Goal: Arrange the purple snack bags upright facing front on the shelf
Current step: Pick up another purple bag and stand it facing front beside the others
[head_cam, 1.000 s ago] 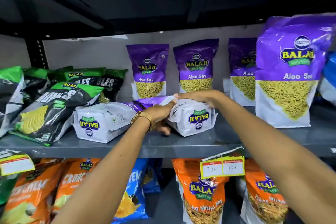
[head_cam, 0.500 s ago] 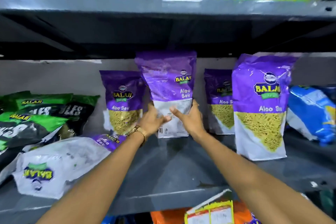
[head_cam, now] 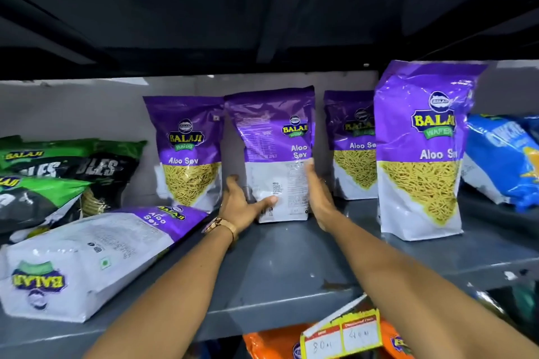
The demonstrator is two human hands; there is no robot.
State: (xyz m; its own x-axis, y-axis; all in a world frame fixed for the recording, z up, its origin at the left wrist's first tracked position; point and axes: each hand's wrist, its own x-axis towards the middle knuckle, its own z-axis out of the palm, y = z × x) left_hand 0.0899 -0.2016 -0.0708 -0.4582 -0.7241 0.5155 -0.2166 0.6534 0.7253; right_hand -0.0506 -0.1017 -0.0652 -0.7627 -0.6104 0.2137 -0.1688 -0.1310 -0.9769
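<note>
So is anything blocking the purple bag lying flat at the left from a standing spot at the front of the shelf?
Nothing visible does. The lying bag has bare shelf to its right; only the forearms cross there, as the left hand and right hand hold the middle bag.

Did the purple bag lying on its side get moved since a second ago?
Cannot tell. The camera shifted, but the lying bag keeps its spot on the shelf, beside the green-and-black bags.
</note>
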